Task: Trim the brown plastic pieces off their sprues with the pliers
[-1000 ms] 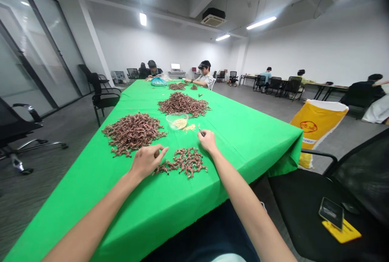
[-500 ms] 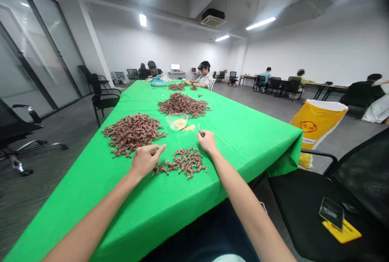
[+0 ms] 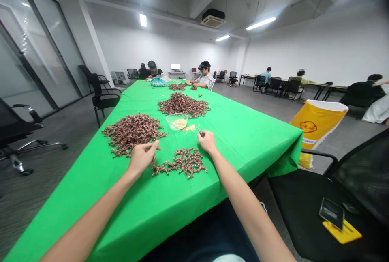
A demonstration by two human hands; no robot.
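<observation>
The left hand [image 3: 141,158] is half closed at the near edge of the big pile of brown twiggy bits [image 3: 133,134], and I can't tell whether it has anything between its fingers. The right hand [image 3: 207,141] is pinched shut on small metal tweezers [image 3: 199,132], tips down just beside a scatter of pale grains [image 3: 189,128]. Between the hands sits a smaller pile [image 3: 182,164], its straggling end almost touching the big one, so one careless sweep of the left wrist could mix the two. Those bits look brittle too, and a hard pinch might snap them. Just up from the tweezers is a clear bowl [image 3: 176,121] of more grains: a sudden reach could nudge it and spread them across the green cloth [image 3: 152,209] on the desk [image 3: 249,144]. Further up lies another brown pile [image 3: 184,105].
</observation>
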